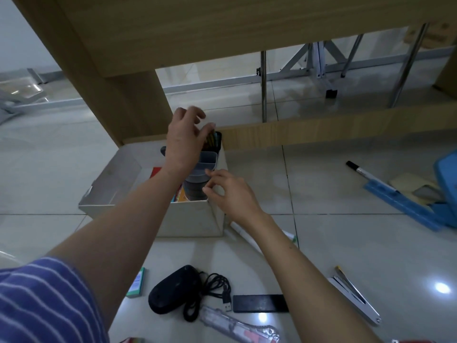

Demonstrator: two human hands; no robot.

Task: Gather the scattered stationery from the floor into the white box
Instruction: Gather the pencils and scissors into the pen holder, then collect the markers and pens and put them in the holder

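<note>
The white box (pixel 190 216) stands on the tiled floor in front of me, with a grey pen holder (pixel 197 179) standing upright in its right end. My left hand (pixel 183 142) hovers over the box's far end, fingers spread and holding nothing. My right hand (pixel 230 191) rests at the box's right wall beside the pen holder, fingers loosely curled and empty. On the floor near me lie a black mouse (pixel 173 290) with its cable, a black flat bar (pixel 259 303), a clear utility knife (pixel 237 328), a metal compass (pixel 356 295) and a white marker (pixel 244 236).
A wooden desk leg (pixel 118 100) and a low wooden rail (pixel 321 132) stand just behind the box. At the right lie a black-capped marker (pixel 363 173), a blue ruler-like piece (pixel 400 206) and a blue item (pixel 447 184). A small green-edged box (pixel 137 283) lies at my left arm.
</note>
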